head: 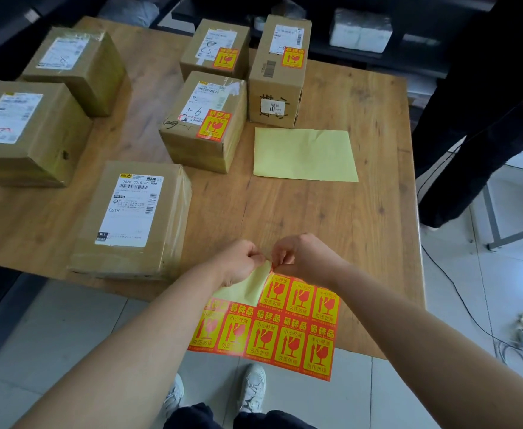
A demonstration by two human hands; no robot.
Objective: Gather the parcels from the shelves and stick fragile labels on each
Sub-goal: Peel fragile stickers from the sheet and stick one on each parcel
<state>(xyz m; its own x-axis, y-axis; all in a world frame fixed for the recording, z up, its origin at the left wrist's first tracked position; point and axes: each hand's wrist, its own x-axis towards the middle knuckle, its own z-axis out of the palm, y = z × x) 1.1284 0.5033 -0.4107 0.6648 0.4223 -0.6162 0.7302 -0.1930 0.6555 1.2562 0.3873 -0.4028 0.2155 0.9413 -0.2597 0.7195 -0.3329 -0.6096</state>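
Observation:
A sheet of red-and-yellow fragile labels [272, 332] hangs over the table's near edge. My left hand [238, 263] pinches its bare yellow backing corner [247, 289], and my right hand [303, 255] pinches a label at the sheet's top edge. Three cardboard parcels carry a fragile label: one mid-table [204, 122], one behind it [215, 48], and a tall one [278, 69]. Three parcels show no fragile label: one near me [133, 221], one at the left edge [21, 131], and one at the far left [74, 66].
A bare yellow backing sheet [305, 154] lies flat right of the middle parcel. The wooden table [331, 218] stands on a tiled floor. A person in dark clothes [486, 119] stands at the right. Cables [520, 335] trail on the floor. Dark shelves [362, 32] line the back.

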